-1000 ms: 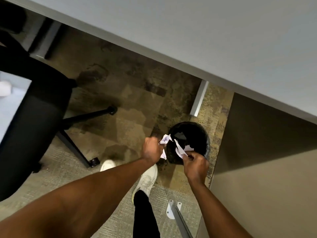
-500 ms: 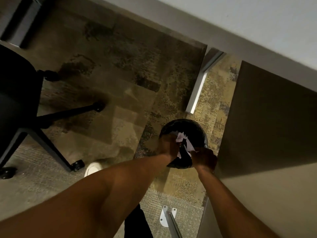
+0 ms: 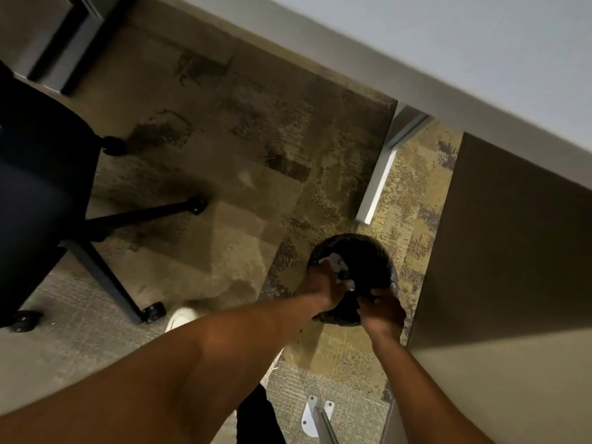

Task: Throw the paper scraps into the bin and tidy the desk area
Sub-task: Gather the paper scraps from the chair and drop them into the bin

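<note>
Down on the carpet [image 3: 224,187], the black bin [image 3: 355,248] stands just beside the edge of a brown panel [image 3: 496,235] on its right. Both hands are over the bin's mouth. The left hand [image 3: 322,283] is at the left rim, and its fingers bend round pale scraps [image 3: 337,262]. One more pale bit shows between the hands, inside the rim. The right hand [image 3: 382,312] is at the near rim with its fingers curled, but it is too dark to tell if they hold anything. A white desk leg [image 3: 378,184] stands past the bin, near it but apart. The desk [image 3: 480,43] edge runs across the top right. The chair [image 3: 41,187] is well apart on the left, with open carpet between it and the bin. A white shoe [image 3: 182,317] is near the chair's wheel.
</note>
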The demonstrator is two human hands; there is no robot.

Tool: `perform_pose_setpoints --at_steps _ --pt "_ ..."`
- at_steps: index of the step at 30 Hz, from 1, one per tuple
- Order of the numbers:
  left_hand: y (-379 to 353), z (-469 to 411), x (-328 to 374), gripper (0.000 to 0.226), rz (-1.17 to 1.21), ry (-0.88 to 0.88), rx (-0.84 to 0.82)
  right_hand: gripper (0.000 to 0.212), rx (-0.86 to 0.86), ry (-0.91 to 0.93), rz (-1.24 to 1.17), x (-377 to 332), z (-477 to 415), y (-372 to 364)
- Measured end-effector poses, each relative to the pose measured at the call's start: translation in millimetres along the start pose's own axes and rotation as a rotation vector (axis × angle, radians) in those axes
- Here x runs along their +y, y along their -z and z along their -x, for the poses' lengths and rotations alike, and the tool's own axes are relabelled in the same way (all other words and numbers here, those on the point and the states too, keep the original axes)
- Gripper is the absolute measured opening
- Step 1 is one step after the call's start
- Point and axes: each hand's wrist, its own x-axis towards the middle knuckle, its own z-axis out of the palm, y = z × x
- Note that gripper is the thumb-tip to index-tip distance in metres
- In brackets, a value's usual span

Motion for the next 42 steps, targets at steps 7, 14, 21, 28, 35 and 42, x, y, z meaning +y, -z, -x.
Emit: perform_pose_setpoints --at_steps 7,14,21,28,35,42 --pt "51 59 -22 0.040 -0.220 0.078 -0.047 0.033 -0.030 0.062 -0.030 -30 58 -5" --pt "122 118 -58 0.036 -0.074 0.212 0.151 0.038 -0.089 0.108 0.018 -103 119 -21" --pt "195 172 -94 0.035 -0.022 0.246 0.323 0.036 -0.182 0.410 0.029 -194 177 -32" --pt "271 233 -110 0.024 0.094 0.252 0.484 0.040 -0.241 0.675 0.130 -284 231 -45" --pt "348 298 -152 0.012 0.006 0.301 0.841 0.046 -0.322 0.980 0.148 -373 288 -77" --pt "416 334 -217 0.079 -0.174 0.529 1.096 0.086 -0.339 1.244 0.371 -460 340 -119"
